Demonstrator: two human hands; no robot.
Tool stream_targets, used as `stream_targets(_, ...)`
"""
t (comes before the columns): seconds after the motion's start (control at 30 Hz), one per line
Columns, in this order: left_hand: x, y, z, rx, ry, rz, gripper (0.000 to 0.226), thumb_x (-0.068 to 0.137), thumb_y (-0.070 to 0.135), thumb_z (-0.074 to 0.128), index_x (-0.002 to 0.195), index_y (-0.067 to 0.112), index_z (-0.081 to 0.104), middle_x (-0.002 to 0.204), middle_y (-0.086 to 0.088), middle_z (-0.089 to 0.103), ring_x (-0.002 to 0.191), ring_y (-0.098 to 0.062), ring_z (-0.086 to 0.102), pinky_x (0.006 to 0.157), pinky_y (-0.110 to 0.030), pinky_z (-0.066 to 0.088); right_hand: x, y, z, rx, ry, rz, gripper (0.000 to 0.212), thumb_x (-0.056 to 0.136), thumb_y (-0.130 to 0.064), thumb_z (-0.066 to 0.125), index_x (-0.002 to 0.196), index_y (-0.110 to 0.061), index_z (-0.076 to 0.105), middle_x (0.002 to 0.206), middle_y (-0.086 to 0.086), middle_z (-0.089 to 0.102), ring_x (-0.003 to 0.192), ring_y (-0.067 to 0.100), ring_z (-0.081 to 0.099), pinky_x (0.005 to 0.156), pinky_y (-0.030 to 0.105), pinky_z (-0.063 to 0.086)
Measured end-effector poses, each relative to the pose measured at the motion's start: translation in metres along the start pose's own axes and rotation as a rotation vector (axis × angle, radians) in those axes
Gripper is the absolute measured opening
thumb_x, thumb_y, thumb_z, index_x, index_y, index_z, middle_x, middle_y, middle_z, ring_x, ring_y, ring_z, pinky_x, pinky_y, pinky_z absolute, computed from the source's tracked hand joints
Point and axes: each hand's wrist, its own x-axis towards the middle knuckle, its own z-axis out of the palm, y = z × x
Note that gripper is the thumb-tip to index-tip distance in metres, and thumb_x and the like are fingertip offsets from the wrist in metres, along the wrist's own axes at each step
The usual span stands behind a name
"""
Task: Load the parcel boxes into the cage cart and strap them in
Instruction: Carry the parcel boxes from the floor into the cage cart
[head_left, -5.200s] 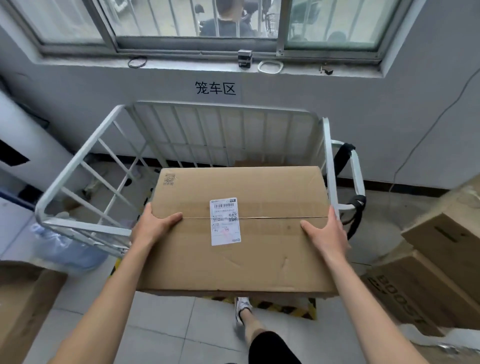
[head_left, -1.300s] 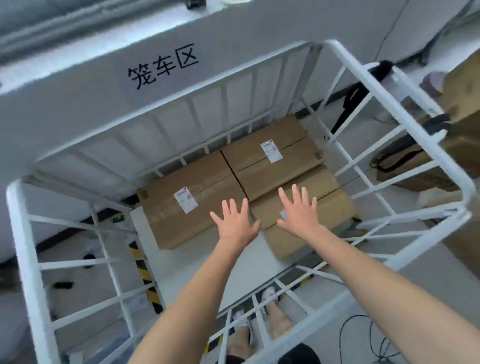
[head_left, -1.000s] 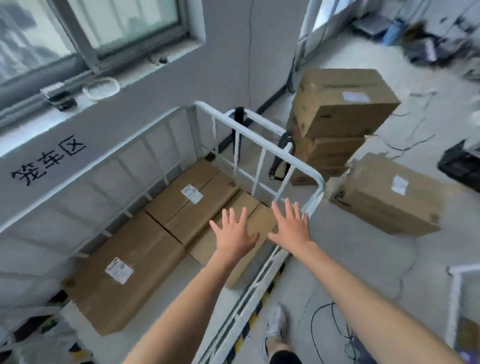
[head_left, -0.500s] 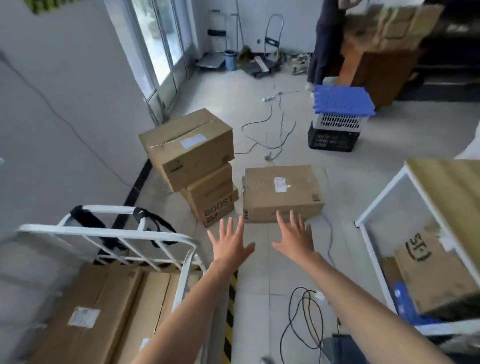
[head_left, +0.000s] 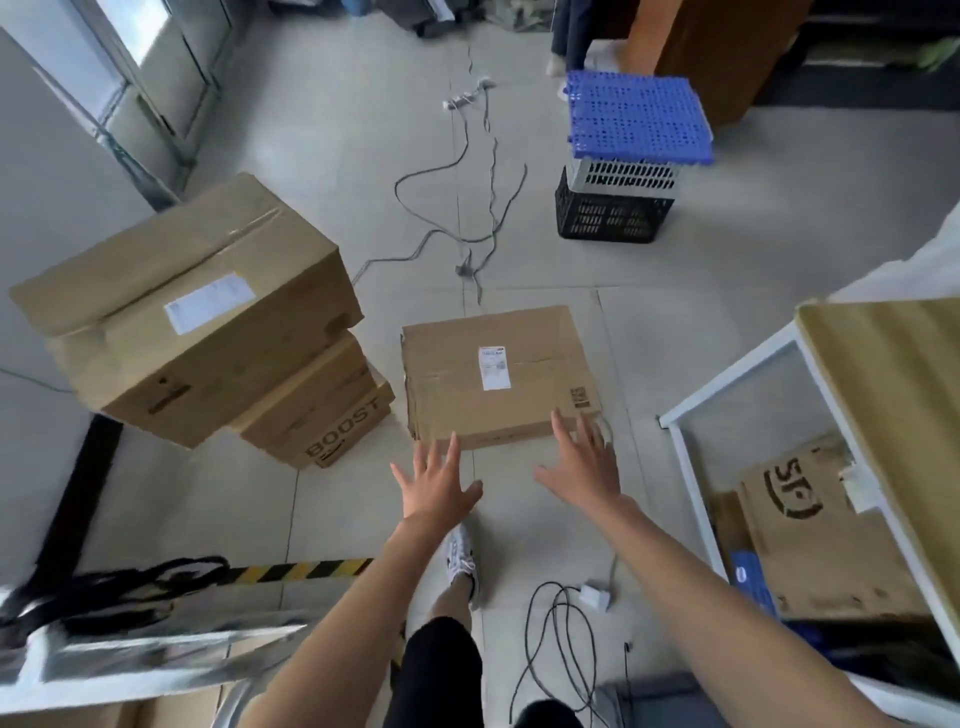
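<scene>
Grey floor tiles (head_left: 675, 291) are filling most of the view, and we are looking down at them past both bare arms. Our left hand (head_left: 439, 488) and right hand (head_left: 582, 467) are hovering side by side, each grip spread wide with straight fingers and holding nothing. One flat parcel box (head_left: 498, 374) with a white label is lying on the floor just ahead of them. The right fingertips are overlapping its near edge, though whether they are touching it we cannot tell. Left of it, a stack (head_left: 208, 332) of three more parcel boxes is standing near the wall, with the biggest one on top and skewed.

At the bottom left the white rail of the cage cart (head_left: 130, 654) is showing, badly blurred. Black straps (head_left: 104, 592) are hanging over it, and a strip of yellow and black hazard tape (head_left: 301, 569) is running along the floor beside it.

Two crates (head_left: 613, 213), a black one under a pale one, are standing well beyond the flat box with a blue grid panel (head_left: 636, 117) on top. Loose cables (head_left: 467, 208) are trailing between the crates and the boxes, and another cable coil (head_left: 561, 639) is lying by our white shoe (head_left: 460, 556). One white-framed table (head_left: 727, 374) is crowding the right side, with an SF carton (head_left: 810, 525) underneath it.
</scene>
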Motion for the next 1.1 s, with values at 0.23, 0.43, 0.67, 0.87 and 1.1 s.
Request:
stream_targets(0.23,0.144,0.019,0.007,0.046,-0.177,-0.043,0.09,0.093,0.059,0.046,0.16,0.028,-0.005,0.169,-0.01,0.001,0.154,-0.033,-0.007,0.116,-0.07,0.002,0.139,0.03,0.009,0.023,-0.105,0.088,0.092,0.088,-0.054,0.056,0.159,-0.033,0.002,0.168,0.011,0.004,0.153,0.032,0.006,0.121,0.051,0.017)
stream_targets(0.43,0.25,0.02,0.035,0.052,-0.306,-0.185,0.094,0.09,0.066,0.046,0.16,0.027,-0.003,0.169,-0.01,-0.002,0.154,-0.033,-0.008,0.116,-0.069,0.005,0.246,0.079,0.033,-0.017,-0.214,0.09,0.091,0.091,-0.054,0.056,0.16,-0.03,0.0,0.168,0.012,0.004,0.154,0.032,0.006,0.121,0.051,0.017)
stream_targets(0.67,0.343,-0.005,0.112,-0.101,-0.273,-0.39,0.093,0.088,0.065,0.048,0.16,0.028,0.003,0.168,-0.011,-0.002,0.154,-0.034,-0.007,0.116,-0.068,0.005,0.361,0.119,0.088,-0.026,-0.266,0.081,0.089,0.09,-0.051,0.059,0.159,-0.025,0.01,0.166,0.013,0.011,0.152,0.033,0.014,0.119,0.051,0.024)
stream_targets(0.87,0.4,-0.05,0.154,-0.211,-0.197,-0.54,0.1,0.086,0.061,0.056,0.159,0.026,-0.002,0.166,-0.011,-0.016,0.154,-0.033,-0.008,0.114,-0.071,0.012,0.427,0.138,0.135,0.005,-0.266,0.142,0.091,0.09,-0.049,0.061,0.16,-0.02,0.01,0.165,0.017,0.011,0.151,0.037,0.014,0.117,0.052,0.027)
stream_targets(1.1,0.453,-0.089,0.156,-0.302,0.012,-0.516,0.105,0.08,0.075,0.058,0.155,0.041,-0.008,0.166,-0.012,-0.013,0.151,-0.042,0.013,0.109,-0.062,0.035,0.488,0.142,0.149,0.183,-0.016,0.217,0.086,0.088,-0.042,0.066,0.158,-0.021,0.019,0.162,0.017,0.011,0.147,0.039,0.02,0.11,0.053,0.037)
